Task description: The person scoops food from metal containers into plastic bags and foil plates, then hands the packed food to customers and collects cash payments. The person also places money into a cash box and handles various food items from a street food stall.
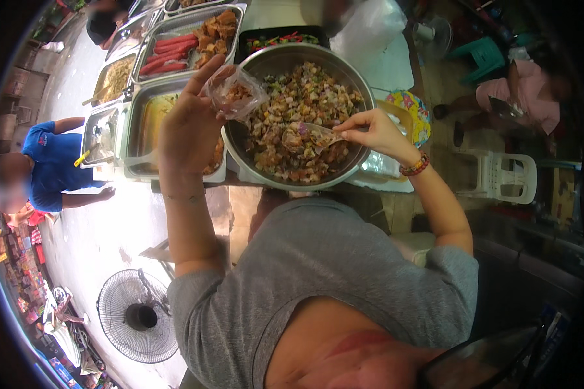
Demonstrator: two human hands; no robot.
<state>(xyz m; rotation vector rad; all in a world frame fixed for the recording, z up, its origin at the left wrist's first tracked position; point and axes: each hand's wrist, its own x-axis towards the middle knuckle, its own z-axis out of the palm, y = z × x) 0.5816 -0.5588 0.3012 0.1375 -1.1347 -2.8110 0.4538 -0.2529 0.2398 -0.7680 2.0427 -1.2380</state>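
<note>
A large round metal basin of chopped, mixed food stands in front of me. My left hand holds a clear plastic bag at the basin's left rim, with some brown food inside it. Between the fingers of my right hand is the handle of a clear spoon or scoop, heaped with the chopped food and held over the basin's lower right part. The bag and the scoop are apart. The scoop's underside is hidden.
Metal trays with red sausages, fried chunks and yellowish food stand at the left. Beyond the basin lies a black tray of peppers. People are at the far left, upper left and right. A standing fan is at the lower left.
</note>
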